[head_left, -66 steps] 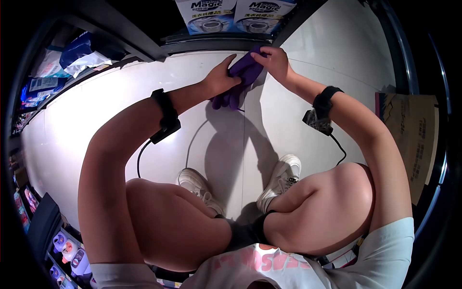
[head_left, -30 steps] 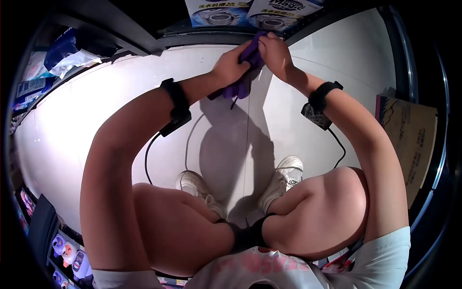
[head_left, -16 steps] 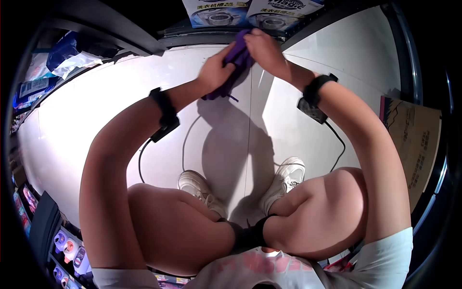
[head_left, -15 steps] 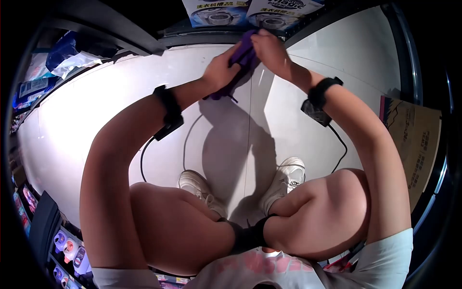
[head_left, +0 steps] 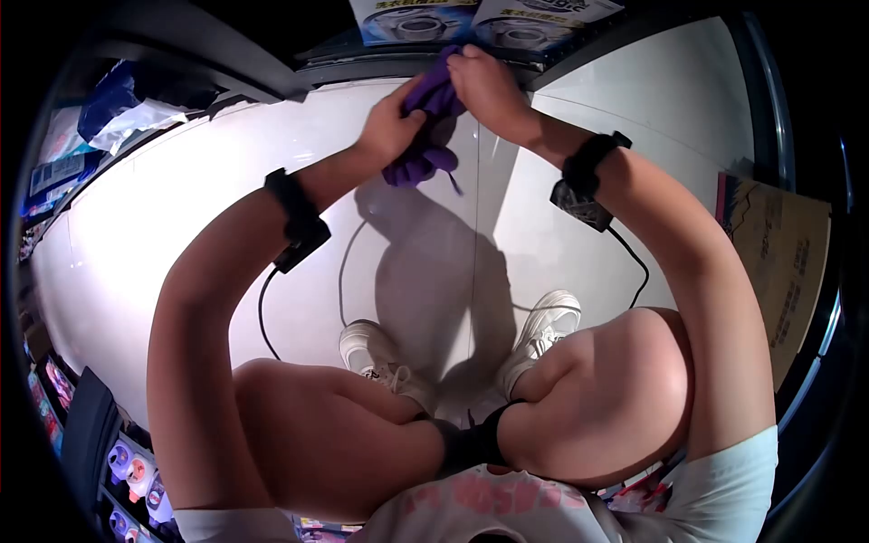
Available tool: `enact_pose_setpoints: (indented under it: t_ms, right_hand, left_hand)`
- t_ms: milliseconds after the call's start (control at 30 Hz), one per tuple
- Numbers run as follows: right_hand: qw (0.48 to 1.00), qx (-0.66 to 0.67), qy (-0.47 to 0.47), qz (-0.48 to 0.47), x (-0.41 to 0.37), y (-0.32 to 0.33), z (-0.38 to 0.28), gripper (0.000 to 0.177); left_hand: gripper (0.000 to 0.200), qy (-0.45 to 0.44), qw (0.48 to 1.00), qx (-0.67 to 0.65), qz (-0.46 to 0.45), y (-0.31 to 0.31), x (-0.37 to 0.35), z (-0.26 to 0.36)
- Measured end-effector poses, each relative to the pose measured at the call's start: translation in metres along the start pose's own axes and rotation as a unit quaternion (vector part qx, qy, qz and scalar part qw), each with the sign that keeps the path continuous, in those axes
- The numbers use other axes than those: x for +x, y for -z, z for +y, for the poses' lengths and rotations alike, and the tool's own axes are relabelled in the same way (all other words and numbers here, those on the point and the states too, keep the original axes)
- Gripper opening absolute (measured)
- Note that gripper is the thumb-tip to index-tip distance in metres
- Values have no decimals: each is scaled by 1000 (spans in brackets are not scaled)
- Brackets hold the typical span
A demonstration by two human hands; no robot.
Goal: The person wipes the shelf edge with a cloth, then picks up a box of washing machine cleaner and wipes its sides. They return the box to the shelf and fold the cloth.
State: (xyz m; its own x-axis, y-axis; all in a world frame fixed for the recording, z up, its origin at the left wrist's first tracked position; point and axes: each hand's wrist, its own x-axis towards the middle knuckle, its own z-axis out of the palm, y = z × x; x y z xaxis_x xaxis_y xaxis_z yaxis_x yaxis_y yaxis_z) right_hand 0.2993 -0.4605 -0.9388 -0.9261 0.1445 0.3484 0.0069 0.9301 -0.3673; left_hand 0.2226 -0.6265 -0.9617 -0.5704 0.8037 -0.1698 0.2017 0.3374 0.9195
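Observation:
Between my hands, just above the floor near the shelf, is a purple glove-like fabric item. Finger-like lobes and a thin dark strand dangle from its lower end. My left hand is closed around its left side, thumb across the front. Up at its top end, my right hand pinches the fabric with bent fingers. Parts of the item are covered by both hands, so I cannot see its whole shape.
Printed boxes stand on the dark shelf ahead. A cardboard box is at the right, packaged goods at the left, and bottles at lower left. Cables hang from the wrist straps. White shoes rest on the tiled floor.
Both hands have shifted slightly left with the purple item. Its finger-like lobes now hang more spread out below my left hand.

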Motion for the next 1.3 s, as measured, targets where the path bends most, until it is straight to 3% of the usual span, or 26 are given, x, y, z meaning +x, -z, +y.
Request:
enact_pose_setpoints:
  t_ms: [33,233,333,433,533,667,800,967,1300]
  right_hand:
    - [999,33,-29,6,5,-10,-9,8]
    - [999,37,-27,-1,37,-43,-44,7]
    - [998,49,10,-31,45,-41,-54,6]
    - [994,17,87,-63,42,-40,-63,6]
    - [976,-81,162,-125,40,-40,-66,11]
    - [977,-83,194,-11,60,-51,-73,14]
    - [979,-128,128,-99,80,-66,-89,15]
    - [990,-86,67,-91,79,-62,-90,14]
    - [984,-118,36,-130,52,-26,-55,14]
  left_hand:
    - [55,-33,999,7,30,10,-3,-6]
    - [54,38,997,16,69,39,-27,-19]
    - [53,34,994,-7,105,39,-37,-8]
    - [54,52,988,69,130,27,-48,-8]
    - [59,89,986,77,115,13,-55,-10]
    - [59,55,981,84,164,28,-50,-16]
    - [49,72,976,86,185,59,-43,-18]
    - [49,87,983,57,154,61,-48,-25]
    - [48,88,990,70,80,8,-18,-9]
